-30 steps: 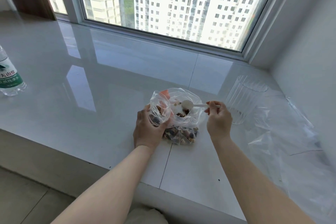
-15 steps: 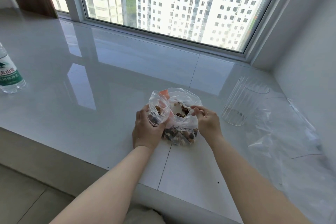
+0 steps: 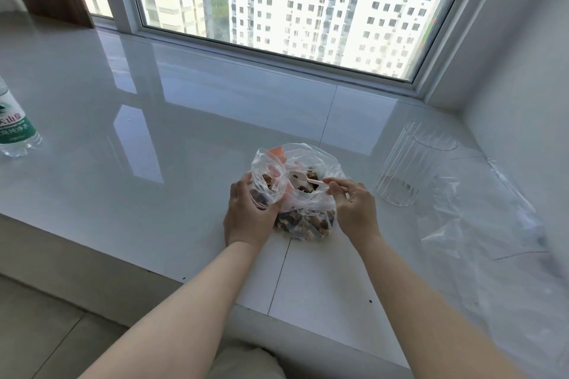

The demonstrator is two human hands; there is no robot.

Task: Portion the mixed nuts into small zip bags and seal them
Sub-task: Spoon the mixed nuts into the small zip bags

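Head view, white counter (image 3: 154, 194). Far left: water bottle (image 3: 15, 129) upright. Centre: left hand (image 3: 249, 212) fingers curled round small bag (image 3: 266, 184), mouth open. Beside it, touching: big bag of nuts (image 3: 308, 221). Right hand (image 3: 354, 206) pinching white spoon (image 3: 303, 178) over nuts. Right: clear cup (image 3: 412, 163), loose plastic sheet (image 3: 492, 224).

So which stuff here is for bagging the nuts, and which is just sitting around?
For the job: big nut bag, small zip bag in the left hand, white scoop in the right hand.

Just lying about: water bottle, clear cup, loose plastic sheet.
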